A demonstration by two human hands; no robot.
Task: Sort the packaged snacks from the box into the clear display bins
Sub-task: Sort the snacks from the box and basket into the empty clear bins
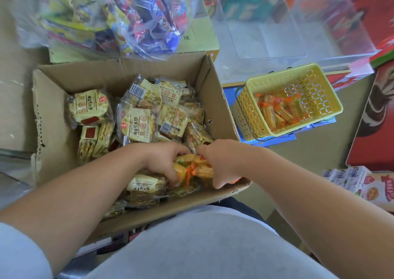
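Here both hands, left hand [164, 161] and right hand [215, 163], grasp orange-wrapped snacks [197, 168] at the box's [53, 108] near right corner, bunching them, probably to lift together; clear bins [277, 33] wait beyond.

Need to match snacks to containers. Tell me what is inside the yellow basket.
The yellow basket holds a shallow layer of orange-wrapped snack packs along its near side. Its near wall hides the lowest ones, so no exact count.
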